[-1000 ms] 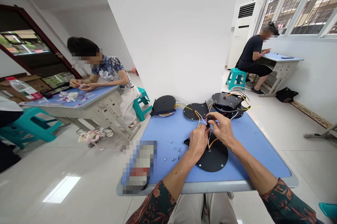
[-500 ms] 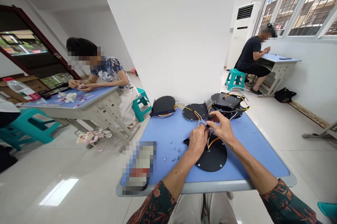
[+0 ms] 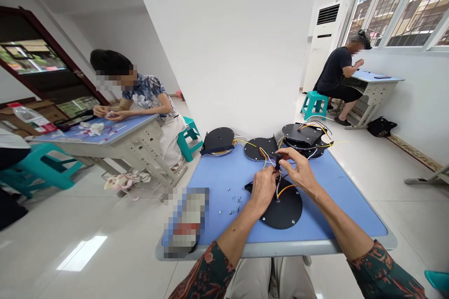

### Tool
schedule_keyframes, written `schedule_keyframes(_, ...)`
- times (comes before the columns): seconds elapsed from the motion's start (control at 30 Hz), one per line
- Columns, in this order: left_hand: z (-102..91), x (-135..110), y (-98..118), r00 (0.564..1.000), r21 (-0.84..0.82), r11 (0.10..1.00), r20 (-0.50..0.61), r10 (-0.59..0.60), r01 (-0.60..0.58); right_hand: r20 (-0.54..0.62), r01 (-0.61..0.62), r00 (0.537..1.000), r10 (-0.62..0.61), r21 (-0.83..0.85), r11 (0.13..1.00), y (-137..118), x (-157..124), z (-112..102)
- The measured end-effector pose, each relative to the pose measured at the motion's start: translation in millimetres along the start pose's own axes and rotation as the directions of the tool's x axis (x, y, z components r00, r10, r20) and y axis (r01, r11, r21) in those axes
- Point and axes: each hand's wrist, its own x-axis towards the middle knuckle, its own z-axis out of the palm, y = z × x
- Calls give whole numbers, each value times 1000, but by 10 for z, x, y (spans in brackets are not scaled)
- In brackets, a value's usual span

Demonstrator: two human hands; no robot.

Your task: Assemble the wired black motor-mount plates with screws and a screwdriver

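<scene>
Far co-worker's hand (image 3: pixel 358 61) higher (window desk (image 3: pixel 377 77)); right hand (image 3: pixel 298 172) above blue table (image 3: pixel 217 177).

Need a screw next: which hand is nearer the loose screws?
Left. The left hand, pinching wires, sits just right of the screws; the right hand, holding the connector, is farther right.

The room is brightly lit by daylight from the windows (image 3: pixel 403 4) at the upper right, and a glare patch is thrown on the floor (image 3: pixel 82 252). Straight lines are bent toward the edges by the wide lens, and faces are pixelated.
</scene>
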Motion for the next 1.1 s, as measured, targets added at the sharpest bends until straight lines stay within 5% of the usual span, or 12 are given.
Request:
schedule_keyframes(0.27, 13, 4, -5, 999, -9, 1000, -24, 25, -25, -28, -9, 1000, 8, -31, 999, 43, -7, 67)
schedule_keyframes(0.53, -21, 4, 32, 1000, -40, 999, -24, 13, -14, 52, -92, 995, 86, 137, 986, 63, -35, 49)
schedule_keyframes(0.77, -26, 20, 39, 1000, -20, 1000, 1, 14, -14, 21, 48, 999, -48, 0, 999, -56, 4, 7)
schedule_keyframes(1.1, -41, 16, 85, 1000, -7, 1000, 12, 22, -22, -38, -61, 997, 60, -32, 998, 110, -30, 59)
